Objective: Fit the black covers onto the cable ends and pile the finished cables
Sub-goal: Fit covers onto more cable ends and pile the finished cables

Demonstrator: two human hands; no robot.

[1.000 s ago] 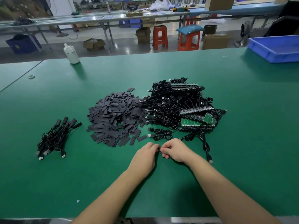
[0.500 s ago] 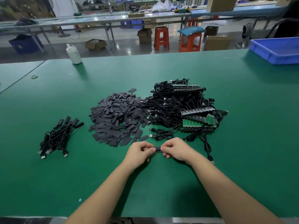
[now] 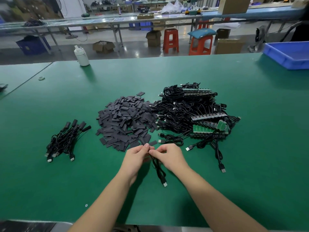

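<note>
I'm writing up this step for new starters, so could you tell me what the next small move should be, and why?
Probably carry the cable to the finished bundle at the left. The left hand pinches its black cover, which looks seated, the right hand pinches the wire just below, and the USB plug dangles free.

A big green surface [image 3: 217, 173] fills most of the picture. A white bottle [image 3: 81, 56] stands on it at the upper left. A blue bin [image 3: 289, 54] sits on it at the upper right. Behind, on the grey floor, stand two orange stools [image 3: 170, 40], and one has a blue cushion [image 3: 201, 33] on top. Brown cardboard boxes [image 3: 103, 46] lie near long tables [image 3: 117, 22] at the top.
</note>
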